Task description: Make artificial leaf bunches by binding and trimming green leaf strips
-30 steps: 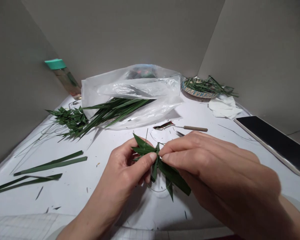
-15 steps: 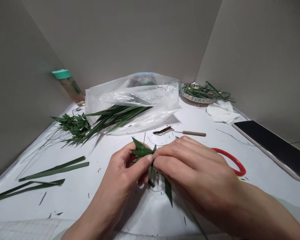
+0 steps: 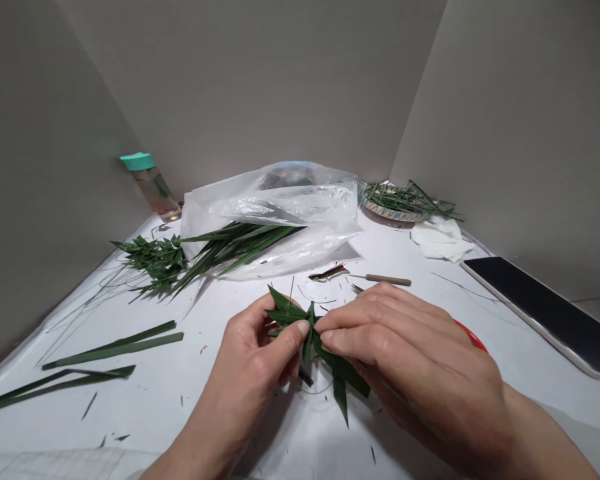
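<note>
Left hand [image 3: 263,353] pinched firmly and right hand [image 3: 410,363] nipped together at its tips, both on the folded leaves [image 3: 307,348], lower centre of frame; probably light, springy, smooth, prone to splitting, so best held where they cross.

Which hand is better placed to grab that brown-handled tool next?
Probably the right hand: its knuckles are close to the brown-handled tool, though its fingertips are pinched at the folded leaves. The left hand is farther off, pinching those leaves too.
</note>
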Available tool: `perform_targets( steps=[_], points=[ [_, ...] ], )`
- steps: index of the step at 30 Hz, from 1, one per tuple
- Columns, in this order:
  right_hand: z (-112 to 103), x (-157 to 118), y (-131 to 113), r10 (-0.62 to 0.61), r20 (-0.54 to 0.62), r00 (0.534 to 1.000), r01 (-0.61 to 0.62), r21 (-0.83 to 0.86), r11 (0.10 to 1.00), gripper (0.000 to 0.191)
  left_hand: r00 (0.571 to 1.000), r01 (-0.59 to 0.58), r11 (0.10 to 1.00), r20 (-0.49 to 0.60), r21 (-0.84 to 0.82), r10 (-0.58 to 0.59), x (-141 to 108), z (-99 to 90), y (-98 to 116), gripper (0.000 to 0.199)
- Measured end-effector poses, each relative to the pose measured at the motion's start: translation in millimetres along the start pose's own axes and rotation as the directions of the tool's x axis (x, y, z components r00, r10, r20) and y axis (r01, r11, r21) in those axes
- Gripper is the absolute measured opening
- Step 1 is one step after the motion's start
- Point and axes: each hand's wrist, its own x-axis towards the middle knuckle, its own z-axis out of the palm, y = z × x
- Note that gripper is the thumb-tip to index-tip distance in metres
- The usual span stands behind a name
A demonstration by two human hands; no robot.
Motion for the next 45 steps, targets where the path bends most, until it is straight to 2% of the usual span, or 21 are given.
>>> perform_targets(
  steps=[7,12,14,18,22,24,26,28,31,34,37,41,45],
  points=[
    [-9.6,5.1,-10.5,0.060,-0.053,0.997,-0.060,0.008,0.998,0.020,1.000,0.030,0.999,-0.003,-0.014,-0.030,-1.5,-1.7,-3.9,0.023],
    [-5.6,4.8,-12.1,0.033,-0.194,0.981,-0.033,0.003,0.999,0.039,1.000,0.025,1.000,0.005,-0.005,-0.025,0.0,-0.4,-2.9,0.023],
    [-4.5,3.3,-12.1,0.026,-0.204,0.979,-0.025,0.008,1.000,0.044,1.000,0.013,1.000,0.000,0.007,-0.013,0.9,-0.2,-2.2,0.026],
    [-7.6,3.9,-12.2,0.024,-0.149,0.988,-0.031,-0.046,0.998,0.042,1.000,0.016,1.000,-0.001,-0.027,-0.016,2.1,-0.9,-6.0,0.028],
    [-10.3,8.4,-11.2,0.066,-0.100,0.993,-0.083,-0.174,0.981,0.030,0.998,0.055,0.984,0.015,-0.170,-0.053,3.3,0.0,-9.5,0.026],
    [-10.5,9.7,-9.9,0.106,-0.099,0.989,-0.122,-0.179,0.976,0.029,0.998,0.058,0.970,0.011,-0.236,-0.057,4.4,0.9,-8.1,0.024],
    [-11.7,10.4,-8.5,0.121,-0.037,0.992,-0.124,-0.112,0.986,0.027,0.998,0.057,0.958,-0.001,-0.282,-0.059,5.7,1.2,-6.2,0.023],
    [-14.6,11.1,-7.9,0.118,0.083,0.990,-0.121,0.036,0.992,0.031,0.998,0.054,0.954,-0.012,-0.294,-0.060,6.5,0.3,-5.3,0.022],
    [-19.0,12.3,-9.7,0.172,0.217,0.961,-0.216,0.200,0.956,0.041,0.998,0.052,0.954,-0.010,-0.294,-0.058,6.2,-2.2,-5.9,0.022],
    [-18.5,12.3,-12.1,0.277,0.199,0.940,-0.316,0.202,0.927,0.034,0.998,0.053,0.950,-0.014,-0.308,-0.060,4.1,-3.8,-5.9,0.022],
    [-14.2,11.7,-10.2,0.321,0.177,0.930,-0.355,0.220,0.908,0.026,0.997,0.042,0.958,-0.044,-0.285,-0.057,2.0,-3.8,-5.0,0.020],
    [-10.5,9.4,-3.7,0.292,0.123,0.948,-0.315,0.249,0.916,0.025,0.997,-0.002,0.979,-0.080,-0.203,-0.014,1.4,-3.4,-5.8,0.019],
    [-8.6,2.9,-0.8,0.277,0.036,0.960,-0.279,0.121,0.953,0.033,0.998,-0.052,0.995,-0.045,-0.086,0.048,0.9,-2.9,-5.7,0.013]
  ],
)
